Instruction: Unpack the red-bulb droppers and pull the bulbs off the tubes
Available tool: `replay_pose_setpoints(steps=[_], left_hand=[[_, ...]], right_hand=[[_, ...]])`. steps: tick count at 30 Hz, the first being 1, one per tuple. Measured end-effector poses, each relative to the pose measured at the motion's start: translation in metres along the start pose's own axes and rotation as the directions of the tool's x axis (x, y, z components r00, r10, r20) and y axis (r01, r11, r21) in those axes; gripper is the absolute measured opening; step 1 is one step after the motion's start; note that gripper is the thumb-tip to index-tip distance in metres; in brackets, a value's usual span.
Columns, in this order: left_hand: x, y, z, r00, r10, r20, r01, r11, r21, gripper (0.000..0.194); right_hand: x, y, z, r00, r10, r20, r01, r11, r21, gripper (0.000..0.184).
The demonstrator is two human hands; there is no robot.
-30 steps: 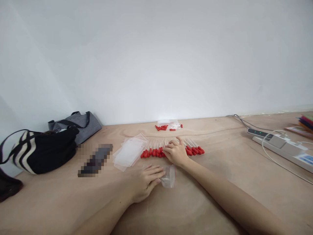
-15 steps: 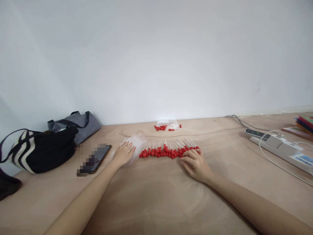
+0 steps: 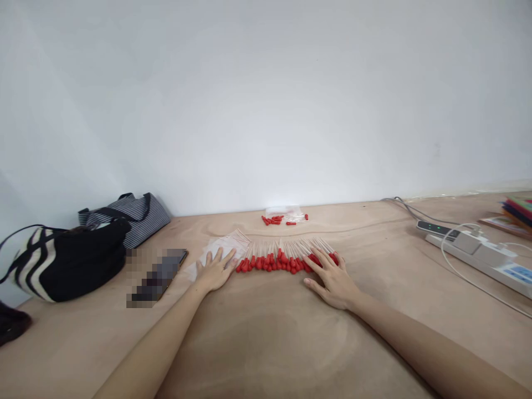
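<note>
Slender translucent droppers with red bulbs (image 3: 270, 264): one packed row, bulbs toward my head camera, on the pale brown wooden table (image 3: 257, 338). Left hand (image 3: 216, 271): palm down, fingers spread apart, over a fanned stack of clear flat plastic bags (image 3: 230, 241) at the row's left end; I saw nothing gripped. Right hand (image 3: 334, 280): fingers apart, over the row's right end; contact pressure I could not tell. Small loose red pieces (image 3: 275, 220): beyond the row, near the white wall (image 3: 274, 111).

No legible text; blue label (image 3: 521, 274) on power strip (image 3: 496, 270) too small to read.
</note>
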State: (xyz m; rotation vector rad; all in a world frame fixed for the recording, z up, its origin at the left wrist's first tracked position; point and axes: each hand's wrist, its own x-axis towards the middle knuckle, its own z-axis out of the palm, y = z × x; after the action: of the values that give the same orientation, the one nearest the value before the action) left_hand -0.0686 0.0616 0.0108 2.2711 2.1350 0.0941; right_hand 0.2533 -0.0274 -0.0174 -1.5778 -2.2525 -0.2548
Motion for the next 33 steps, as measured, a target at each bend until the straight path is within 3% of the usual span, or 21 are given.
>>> replay_pose_setpoints(steps=[2,5,7,10,16,21,27,30,33], left_hand=[[-0.004,0.000,-0.002,0.982,0.035,-0.187,-0.039,0.999,-0.015,0.046],[-0.014,0.004,-0.006,0.859,0.123,-0.498,-0.154,0.988,-0.021,0.038],[-0.023,0.011,-0.009,0.788,0.227,-0.572,-0.273,0.962,0.006,0.031],[-0.036,0.023,-0.011,0.747,0.363,-0.557,-0.400,0.915,0.059,0.025],[-0.040,0.034,-0.005,0.767,0.381,-0.517,-0.431,0.902,0.024,0.019],[-0.035,0.032,0.000,0.751,0.244,-0.613,-0.384,0.917,-0.105,0.019],[-0.035,0.033,-0.001,0.620,0.013,-0.784,-0.417,0.853,-0.315,0.018],[-0.045,0.045,0.000,0.637,0.067,-0.768,-0.502,0.792,-0.348,0.015],[-0.058,0.062,0.003,0.687,0.255,-0.681,-0.604,0.722,-0.338,0.014]], right_hand=[[0.002,0.002,0.002,1.000,0.014,0.014,-0.014,1.000,0.000,0.056],[0.005,0.005,0.005,0.999,0.038,-0.008,-0.038,0.999,-0.018,0.055],[0.007,0.007,0.007,0.998,0.046,-0.050,-0.048,0.998,-0.036,0.053],[0.009,0.007,0.007,0.994,0.025,-0.106,-0.032,0.998,-0.062,0.050],[0.009,0.007,0.006,0.978,0.000,-0.210,-0.013,0.998,-0.060,0.047],[0.006,0.009,0.008,0.961,0.034,-0.276,-0.034,0.999,0.004,0.043],[0.008,0.009,0.007,0.922,0.035,-0.386,-0.002,0.996,0.084,0.036],[0.006,0.003,0.001,0.889,0.001,-0.458,0.052,0.993,0.104,0.032],[0.002,-0.006,-0.008,0.848,-0.056,-0.527,0.113,0.991,0.076,0.034]])
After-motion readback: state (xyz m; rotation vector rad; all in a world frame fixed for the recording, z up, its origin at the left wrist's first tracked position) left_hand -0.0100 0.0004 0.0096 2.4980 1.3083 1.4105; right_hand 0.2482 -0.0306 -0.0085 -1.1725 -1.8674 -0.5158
